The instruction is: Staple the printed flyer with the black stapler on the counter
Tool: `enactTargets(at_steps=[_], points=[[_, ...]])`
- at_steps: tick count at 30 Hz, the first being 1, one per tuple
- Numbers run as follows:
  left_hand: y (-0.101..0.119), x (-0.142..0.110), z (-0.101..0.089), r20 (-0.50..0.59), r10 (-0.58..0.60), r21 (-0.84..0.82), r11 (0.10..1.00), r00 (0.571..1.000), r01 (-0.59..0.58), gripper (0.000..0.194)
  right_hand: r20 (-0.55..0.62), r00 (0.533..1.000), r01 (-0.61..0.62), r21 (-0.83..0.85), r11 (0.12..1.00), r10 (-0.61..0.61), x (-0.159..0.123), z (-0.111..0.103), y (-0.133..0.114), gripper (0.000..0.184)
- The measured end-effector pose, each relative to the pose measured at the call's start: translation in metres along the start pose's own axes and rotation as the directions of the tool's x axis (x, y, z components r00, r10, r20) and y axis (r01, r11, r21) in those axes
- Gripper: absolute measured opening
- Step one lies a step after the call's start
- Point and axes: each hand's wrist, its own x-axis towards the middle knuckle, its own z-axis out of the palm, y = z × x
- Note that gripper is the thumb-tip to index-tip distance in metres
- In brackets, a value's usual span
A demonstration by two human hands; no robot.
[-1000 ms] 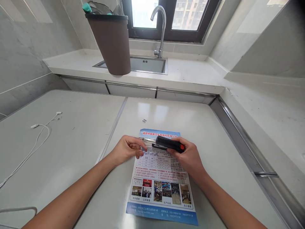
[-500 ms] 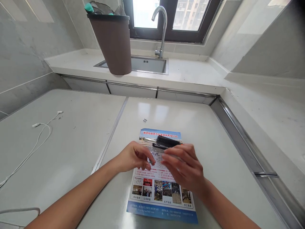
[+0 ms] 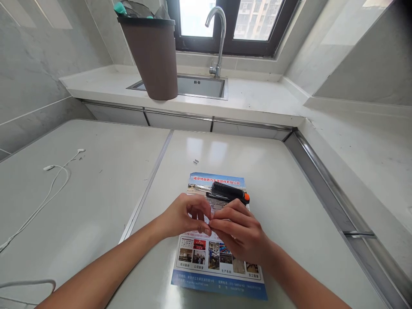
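Note:
A printed flyer [image 3: 219, 262] with a blue border lies flat on the grey table [image 3: 289, 193]. A black stapler [image 3: 229, 192] with an orange end rests on the flyer's top part, untouched. My left hand [image 3: 185, 216] and my right hand [image 3: 240, 231] meet above the middle of the flyer, fingertips pinched together around something tiny that I cannot make out. A small strip of staples [image 3: 195, 162] lies on the table beyond the flyer.
White earphones [image 3: 54, 171] trail over the left table. Behind, a raised counter holds a steel sink [image 3: 199, 86] with a tap [image 3: 219, 34] and a brown waste bin [image 3: 154, 56]. A metal rail [image 3: 325, 184] runs along the table's right side.
My right hand let go of the stapler, which stays on the flyer, and drew back toward me. Both hands came together in a pinch over the flyer's middle.

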Motion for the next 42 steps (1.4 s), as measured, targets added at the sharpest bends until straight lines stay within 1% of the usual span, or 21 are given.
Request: enactTargets(at_steps=[3,6,9,12,20,25,31,37,42], points=[[0.0,0.001,-0.001,-0.039,0.057,0.162,0.985,0.998,-0.05,0.026,-0.073,0.994,-0.077,0.069,0.995,0.082,0.005,-0.003,0.0,0.023],[-0.003,0.002,-0.002,-0.051,0.151,0.27,0.954,0.987,-0.132,0.014,-0.136,0.978,-0.144,0.123,0.982,0.16,0.009,-0.004,0.001,0.02],[-0.008,0.002,0.0,-0.049,0.28,0.343,0.906,0.959,-0.247,0.01,-0.144,0.972,-0.159,0.168,0.973,0.184,0.009,-0.003,0.002,0.02],[-0.011,0.001,0.001,-0.051,0.359,0.407,0.86,0.932,-0.309,0.01,-0.134,0.972,-0.165,0.191,0.968,0.192,0.007,0.0,0.002,0.021],[-0.007,0.0,0.002,-0.088,0.398,0.452,0.833,0.913,-0.319,0.01,-0.098,0.971,-0.192,0.232,0.953,0.22,0.008,0.002,0.001,0.026],[-0.007,0.0,0.002,-0.107,0.419,0.451,0.829,0.902,-0.332,0.011,-0.056,0.954,-0.27,0.267,0.925,0.294,0.007,0.0,0.0,0.025],[-0.009,-0.001,0.005,-0.11,0.428,0.427,0.836,0.897,-0.346,0.013,-0.067,0.94,-0.303,0.292,0.907,0.335,0.008,0.0,-0.001,0.021],[-0.009,0.0,0.007,-0.124,0.486,0.416,0.817,0.865,-0.399,0.015,-0.091,0.938,-0.299,0.277,0.913,0.335,0.01,0.001,-0.003,0.022],[-0.008,0.001,0.009,-0.14,0.478,0.41,0.825,0.867,-0.389,0.015,-0.129,0.939,-0.278,0.255,0.926,0.318,0.012,0.001,-0.004,0.02]])
